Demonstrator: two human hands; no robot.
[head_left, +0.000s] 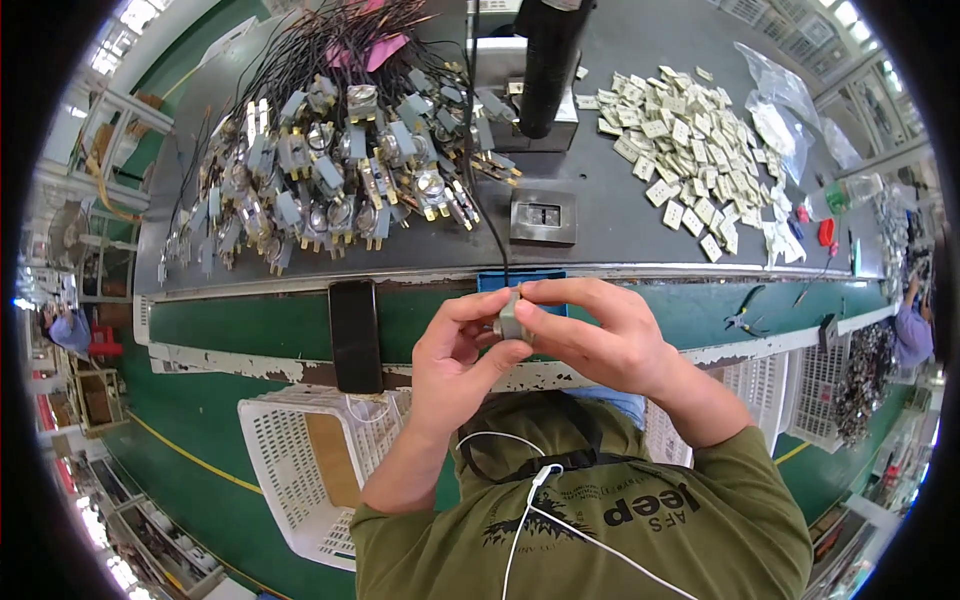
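Both of my hands meet in front of my chest, close to the bench's front edge. Between their fingertips is a small grey block-shaped part; the fingers hide much of it. My left hand pinches it from the left, thumb below and fingers above. From the right, the fingers of my right hand press on its upper end. A black cable runs down from above to the part; whether it joins it is hidden. Just behind the fingertips lies a blue tray-like piece.
A heap of metal-and-grey parts with brass prongs and black wires covers the bench's left. Cream slotted plates pile up at right. Between them stand a black press column and a metal block. A phone and pliers lie nearer.
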